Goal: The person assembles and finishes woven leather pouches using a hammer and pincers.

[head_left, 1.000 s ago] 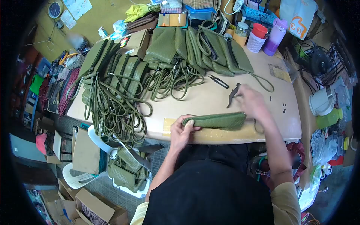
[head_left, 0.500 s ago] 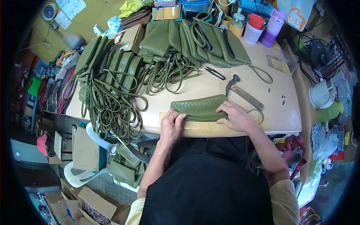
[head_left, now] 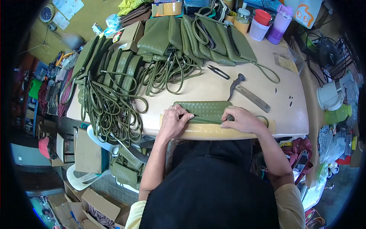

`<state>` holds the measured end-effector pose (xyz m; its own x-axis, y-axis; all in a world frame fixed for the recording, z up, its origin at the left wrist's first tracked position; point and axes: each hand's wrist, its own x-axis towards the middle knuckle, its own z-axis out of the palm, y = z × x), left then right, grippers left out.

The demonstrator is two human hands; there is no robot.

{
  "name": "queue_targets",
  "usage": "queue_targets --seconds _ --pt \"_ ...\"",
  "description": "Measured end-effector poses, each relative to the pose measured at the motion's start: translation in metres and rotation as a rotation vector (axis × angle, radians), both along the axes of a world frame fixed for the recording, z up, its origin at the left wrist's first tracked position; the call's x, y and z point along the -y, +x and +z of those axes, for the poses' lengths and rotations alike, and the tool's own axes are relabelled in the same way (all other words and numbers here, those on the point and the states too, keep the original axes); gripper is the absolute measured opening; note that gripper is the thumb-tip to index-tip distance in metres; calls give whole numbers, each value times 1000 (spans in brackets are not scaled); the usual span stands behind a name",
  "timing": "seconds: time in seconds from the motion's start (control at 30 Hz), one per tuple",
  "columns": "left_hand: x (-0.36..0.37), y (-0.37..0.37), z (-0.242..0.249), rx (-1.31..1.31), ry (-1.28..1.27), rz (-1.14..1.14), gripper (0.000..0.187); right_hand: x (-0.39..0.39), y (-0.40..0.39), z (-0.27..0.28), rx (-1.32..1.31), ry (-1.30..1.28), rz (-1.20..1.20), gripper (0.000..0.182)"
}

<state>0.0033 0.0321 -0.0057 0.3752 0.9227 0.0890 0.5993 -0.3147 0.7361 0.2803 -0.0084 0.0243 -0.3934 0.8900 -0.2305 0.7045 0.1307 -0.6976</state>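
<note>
A green woven-textured pouch lies at the table's front edge, with its long near edge toward me. My left hand is closed on its near left corner, thumb stretched along the edge. My right hand is closed at the right end, thumb and fingers curled round the near corner. A small dark end shows between those fingers; what it is I cannot make out. A green strap loop pokes out beside the right hand. Beyond the pouch lie a hammer and black thread snips.
Several matching green pouches are piled at the back, more at the left with tangled straps hanging over the edge. A purple bottle and a red cup stand back right. A tan strip covers the front edge.
The pouch now lies flatter, its woven face more evenly toward me. My left hand has shifted slightly right along the near edge; the right hand's fingers have curled in around the corner.
</note>
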Motion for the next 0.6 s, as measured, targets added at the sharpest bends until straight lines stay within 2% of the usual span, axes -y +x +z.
queue_targets --seconds 0.03,0.1,0.13,0.23,0.27,0.3,0.37,0.5,0.57,0.6 --pt "-3 -1 1 -2 4 -1 24 -2 4 1 -2 4 -1 29" --pt "-3 -2 2 -34 -8 -47 23 -3 8 5 -424 6 -138 27" --pt "-3 -3 2 -37 -13 -46 23 -6 3 17 -280 61 -201 22" --pt "-3 -3 2 -35 -9 -70 22 -13 -23 13 -368 -45 -159 24" --pt "-3 -3 -2 -18 15 -72 22 -18 -35 3 -409 147 -63 22" --pt "-2 -4 -4 1 40 -74 22 -22 -52 -5 -409 149 -60 22" --pt "-1 -4 -4 -13 34 -69 22 -26 -78 -14 -295 331 89 18" --pt "2 -3 -4 -27 56 -67 21 -25 -69 -12 -187 249 110 17" --pt "0 -3 -4 -23 45 -76 21 -21 -42 -7 -184 13 18 19" --pt "0 -4 -5 -23 26 -81 21 -16 -30 -1 -150 49 14 19"
